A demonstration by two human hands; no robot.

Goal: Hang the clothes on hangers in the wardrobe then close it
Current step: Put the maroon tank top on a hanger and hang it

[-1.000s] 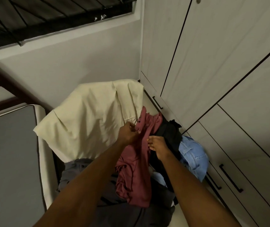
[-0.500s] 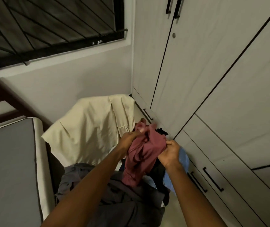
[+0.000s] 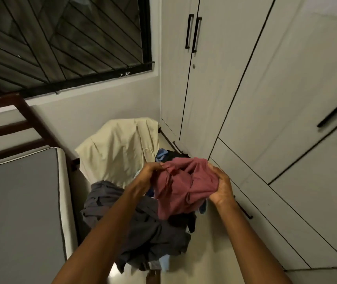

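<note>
A maroon garment point(image 3: 180, 191) is bunched between both hands above a heap of clothes. My left hand point(image 3: 146, 177) grips its left edge and my right hand point(image 3: 220, 186) grips its right side. Below them lies a dark grey garment point(image 3: 143, 228), with black and blue pieces partly hidden under the maroon one. A cream shirt point(image 3: 118, 150) drapes over the back of the pile. The white wardrobe point(image 3: 235, 89) stands to the right with its doors closed and black handles point(image 3: 193, 34). No hanger is visible.
A grey mattress point(image 3: 18, 212) with white edging fills the lower left, on a dark wooden frame point(image 3: 26, 117). A barred window point(image 3: 61, 37) is on the far wall. Wardrobe drawers point(image 3: 265, 201) with black pulls run along the lower right. Pale floor point(image 3: 208, 253) lies between pile and drawers.
Both hands have lifted the maroon garment off the pile and gathered it into a bunch. The view has tilted upward, bringing the wardrobe door handles into sight.
</note>
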